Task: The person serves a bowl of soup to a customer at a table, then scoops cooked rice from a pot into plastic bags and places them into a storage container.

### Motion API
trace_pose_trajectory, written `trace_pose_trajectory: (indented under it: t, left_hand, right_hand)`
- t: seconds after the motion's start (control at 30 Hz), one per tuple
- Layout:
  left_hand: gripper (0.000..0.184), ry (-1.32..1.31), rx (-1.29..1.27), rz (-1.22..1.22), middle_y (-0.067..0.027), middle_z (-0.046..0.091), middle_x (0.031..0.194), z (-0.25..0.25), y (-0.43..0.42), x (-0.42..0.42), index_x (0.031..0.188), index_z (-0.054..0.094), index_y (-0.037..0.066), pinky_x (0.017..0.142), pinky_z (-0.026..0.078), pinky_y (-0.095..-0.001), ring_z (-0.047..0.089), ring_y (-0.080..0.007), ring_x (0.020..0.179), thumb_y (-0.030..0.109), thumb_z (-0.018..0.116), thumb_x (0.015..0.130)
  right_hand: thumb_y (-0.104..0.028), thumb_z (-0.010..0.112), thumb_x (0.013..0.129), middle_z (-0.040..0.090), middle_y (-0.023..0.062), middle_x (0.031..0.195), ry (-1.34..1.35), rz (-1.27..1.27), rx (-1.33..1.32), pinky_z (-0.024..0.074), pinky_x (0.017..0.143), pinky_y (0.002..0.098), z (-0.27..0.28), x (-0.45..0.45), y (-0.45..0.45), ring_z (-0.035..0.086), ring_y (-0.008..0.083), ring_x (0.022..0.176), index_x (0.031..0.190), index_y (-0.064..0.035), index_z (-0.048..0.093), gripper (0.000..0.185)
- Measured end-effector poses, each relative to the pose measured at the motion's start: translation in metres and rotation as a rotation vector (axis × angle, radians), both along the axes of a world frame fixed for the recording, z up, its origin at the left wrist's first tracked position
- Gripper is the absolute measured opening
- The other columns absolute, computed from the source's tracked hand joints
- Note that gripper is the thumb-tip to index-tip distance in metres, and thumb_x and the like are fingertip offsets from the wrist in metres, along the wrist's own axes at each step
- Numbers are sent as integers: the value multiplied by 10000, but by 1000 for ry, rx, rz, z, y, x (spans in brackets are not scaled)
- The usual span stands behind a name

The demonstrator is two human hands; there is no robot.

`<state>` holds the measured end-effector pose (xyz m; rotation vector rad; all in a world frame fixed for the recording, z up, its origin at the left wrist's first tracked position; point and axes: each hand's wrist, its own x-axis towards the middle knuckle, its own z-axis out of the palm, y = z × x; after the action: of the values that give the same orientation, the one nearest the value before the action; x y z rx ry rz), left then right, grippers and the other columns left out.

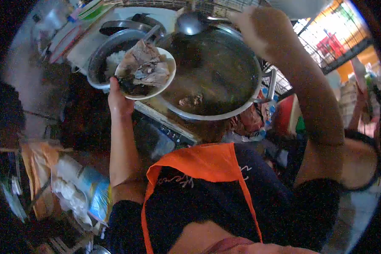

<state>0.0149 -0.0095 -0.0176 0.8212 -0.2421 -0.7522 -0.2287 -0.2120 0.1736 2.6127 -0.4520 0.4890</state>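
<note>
My left hand [121,99] is wrapped around the near-left edge of a white bowl [172,73], thumb on the rim. Pieces of meat [146,65] are heaped in it, with dark broth at the near side. The bowl hovers between two pots, overlapping the rim of the larger one. A wide metal pot [224,116] holds brown broth [224,72], with a chunk of meat [191,100] at its near side. My right hand [256,27], blurred, grips the handle of a ladle [191,24] above the pot's far edge.
A smaller pot [93,70] with white contents and a utensil handle [151,32] stands at left. The large pot's side handle [271,84] juts out at right, beside plastic-wrapped goods [254,116]. A wire grille [330,31] is behind. Another person's arm [359,91] shows at far right.
</note>
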Motion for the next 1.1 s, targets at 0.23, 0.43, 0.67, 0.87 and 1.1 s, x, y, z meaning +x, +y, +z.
trace_pose_trajectory:
  t: [0.23,0.43,0.67,0.87,1.1]
  left_hand:
    - [492,-50,109,12,-122,424,1188,-1,-2,1,1189,363,14,902,338,-429,422,-285,1072,389,299,878]
    - [468,0,193,154,-112,420,1190,3,-3,-7,1188,366,26,885,351,-424,428,-269,1066,372,339,874]
    - [464,24,214,159,-122,409,1195,9,-3,-16,1198,353,36,879,349,-455,421,-277,1071,372,319,879]
    - [464,27,190,162,-108,399,1204,11,2,-23,1206,347,51,876,350,-464,411,-279,1083,379,305,881]
    - [459,79,180,167,-96,395,1214,26,1,-44,1215,341,65,890,334,-468,401,-280,1094,379,269,888]
  right_hand:
    - [-109,519,671,537,51,721,287,-247,-248,452,552,323,-70,-53,5,569,188,685,755,-82,532,89]
    - [-118,514,663,552,51,692,156,-140,-216,477,523,318,-96,-63,-8,582,198,656,688,-93,545,47]
    - [-141,520,680,579,68,773,486,-410,102,488,620,339,-62,-65,-17,590,234,749,820,-132,570,149]
    - [-117,506,646,594,87,747,552,-241,253,471,597,363,-93,-72,-80,582,251,728,752,-101,589,136]
    - [-122,558,663,563,45,644,355,-74,1102,419,498,249,-97,-80,-120,524,106,565,799,-19,595,175]
